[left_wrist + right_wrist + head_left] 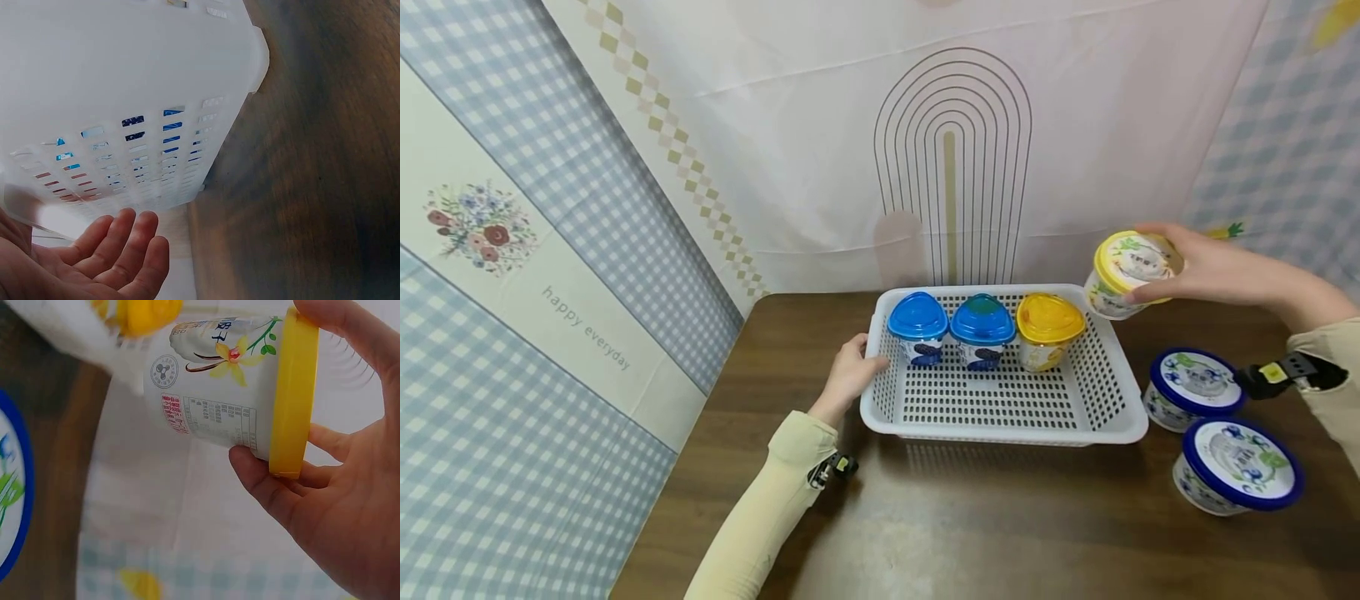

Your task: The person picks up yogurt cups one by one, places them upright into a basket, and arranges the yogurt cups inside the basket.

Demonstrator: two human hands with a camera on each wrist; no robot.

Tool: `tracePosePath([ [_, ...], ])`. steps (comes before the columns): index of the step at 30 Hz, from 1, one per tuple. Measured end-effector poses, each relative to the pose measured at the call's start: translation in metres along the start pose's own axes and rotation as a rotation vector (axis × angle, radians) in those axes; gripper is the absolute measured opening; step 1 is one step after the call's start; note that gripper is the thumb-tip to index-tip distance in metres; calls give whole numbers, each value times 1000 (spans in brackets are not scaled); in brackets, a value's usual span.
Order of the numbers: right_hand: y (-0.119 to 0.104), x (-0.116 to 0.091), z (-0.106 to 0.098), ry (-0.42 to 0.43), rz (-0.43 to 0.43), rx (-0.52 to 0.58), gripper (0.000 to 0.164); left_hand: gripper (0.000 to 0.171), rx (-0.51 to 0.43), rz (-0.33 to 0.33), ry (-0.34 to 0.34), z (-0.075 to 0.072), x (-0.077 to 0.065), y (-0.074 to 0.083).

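My right hand (1213, 262) grips a white tub with a yellow lid (1131, 271) by its lid, off the table near the basket's back right corner. In the right wrist view, that tub (212, 387) shows a yellow flower print, with thumb and fingers around the lid. At the left end of a white perforated basket (1000, 429), my left hand (848, 375) holds the rim, thumb over it; in the left wrist view its fingers (125, 250) are loosely bent outside the wall. Two blue-lidded cups (919, 321) (982, 329) and a yellow-lidded cup (1049, 325) stand along the basket's back.
Two white tubs with dark blue lids (1197, 383) (1240, 467) stand on the brown table (940, 525), right of the basket. A patterned cloth (805, 150) hangs behind the table, and a checked one (587, 208) is at the left.
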State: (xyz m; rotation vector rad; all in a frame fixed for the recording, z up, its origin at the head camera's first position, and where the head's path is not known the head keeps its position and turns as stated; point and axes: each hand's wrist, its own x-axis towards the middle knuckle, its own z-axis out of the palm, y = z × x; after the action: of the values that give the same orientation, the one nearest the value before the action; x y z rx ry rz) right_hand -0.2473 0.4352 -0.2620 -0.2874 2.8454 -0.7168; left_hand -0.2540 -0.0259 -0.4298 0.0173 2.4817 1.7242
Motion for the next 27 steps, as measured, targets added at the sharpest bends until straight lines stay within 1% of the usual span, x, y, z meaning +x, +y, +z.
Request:
tracePosePath([
  [4, -25, 6, 6, -1, -55, -8, 108, 37, -1, -7, 4, -6, 2, -3],
  [9, -49, 17, 19, -16, -121, 22, 104, 36, -2, -9, 10, -12, 5, -6],
  [16, -82, 33, 40, -58, -179, 48, 105, 37, 11, -13, 23, -20, 10, -12],
  [21, -105, 43, 56, -93, -254, 44, 104, 37, 23, -10, 34, -26, 14, -15],
  [24, -117, 49, 69, -112, -284, 39, 105, 37, 22, -7, 41, -29, 16, -17],
  [27, -134, 39, 89, -121, -283, 42, 107, 38, 24, 11, 19, -36, 9, -21],
])
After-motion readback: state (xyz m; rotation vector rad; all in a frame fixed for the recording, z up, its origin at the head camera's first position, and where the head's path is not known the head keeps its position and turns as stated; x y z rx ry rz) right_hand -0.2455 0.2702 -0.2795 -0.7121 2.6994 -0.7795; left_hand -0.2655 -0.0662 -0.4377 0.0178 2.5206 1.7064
